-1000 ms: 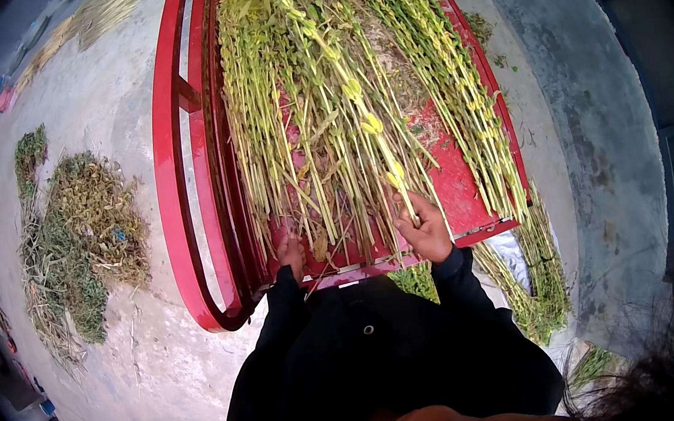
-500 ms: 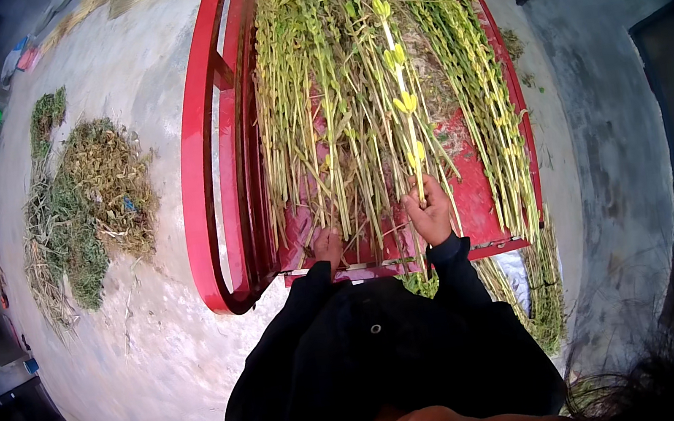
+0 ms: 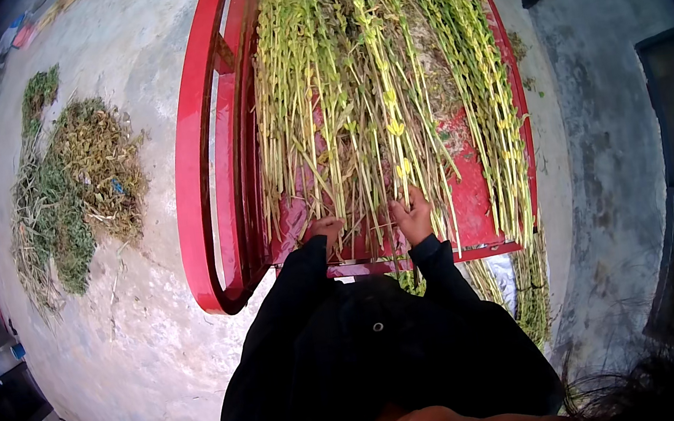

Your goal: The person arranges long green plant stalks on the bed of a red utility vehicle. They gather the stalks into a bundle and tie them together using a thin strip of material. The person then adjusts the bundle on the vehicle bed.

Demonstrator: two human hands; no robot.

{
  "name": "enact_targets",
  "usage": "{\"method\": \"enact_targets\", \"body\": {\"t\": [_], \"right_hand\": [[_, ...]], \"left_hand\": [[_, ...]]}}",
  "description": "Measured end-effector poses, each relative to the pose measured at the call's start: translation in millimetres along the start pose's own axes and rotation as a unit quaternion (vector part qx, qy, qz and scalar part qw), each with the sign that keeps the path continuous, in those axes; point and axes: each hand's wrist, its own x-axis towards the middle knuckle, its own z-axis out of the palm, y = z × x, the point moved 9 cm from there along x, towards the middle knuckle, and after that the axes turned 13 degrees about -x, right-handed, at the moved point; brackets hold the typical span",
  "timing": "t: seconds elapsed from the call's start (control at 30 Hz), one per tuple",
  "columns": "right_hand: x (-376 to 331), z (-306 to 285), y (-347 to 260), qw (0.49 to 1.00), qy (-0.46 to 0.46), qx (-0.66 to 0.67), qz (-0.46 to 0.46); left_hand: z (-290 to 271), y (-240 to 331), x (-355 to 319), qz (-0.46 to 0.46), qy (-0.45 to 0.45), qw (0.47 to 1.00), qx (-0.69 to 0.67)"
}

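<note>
Lying stalks across red tray

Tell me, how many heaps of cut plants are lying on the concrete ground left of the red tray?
1 loose heap of cut plants, left of the red tray. More stalks hang below the tray's near-right corner.

You stand at the near edge of a red metal tray with a curved red rail along its left side. Long green-yellow stalks lie lengthwise on the tray, covering it from the far end to the near edge; bare red shows at the near right corner. The tray rests on a pale concrete floor. Left of the tray, well apart, a heap of cut plant matter lies on the floor.
</note>
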Motion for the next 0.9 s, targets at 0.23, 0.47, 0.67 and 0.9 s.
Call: {"method": "enact_targets", "body": {"t": [0.23,0.47,0.67,0.9], "right_hand": [[45.3,23.3,-19.6,0.996,0.053,0.007,-0.073],[72.6,102.2,12.2,0.958,-0.202,0.14,0.148],[44.4,143.2,81.0,0.892,-0.282,0.274,0.222],[8.7,150.3,114.9,0.909,-0.348,0.166,0.157]], "left_hand": [[13.0,3.9,-6.5,-0.008,0.007,1.0,-0.005],[10.1,-1.1,11.1,0.19,0.035,0.973,0.123],[5.9,7.0,1.0,0.242,0.03,0.96,0.135],[30.1,-5.9,-7.9,0.088,-0.051,0.993,-0.058]]}}
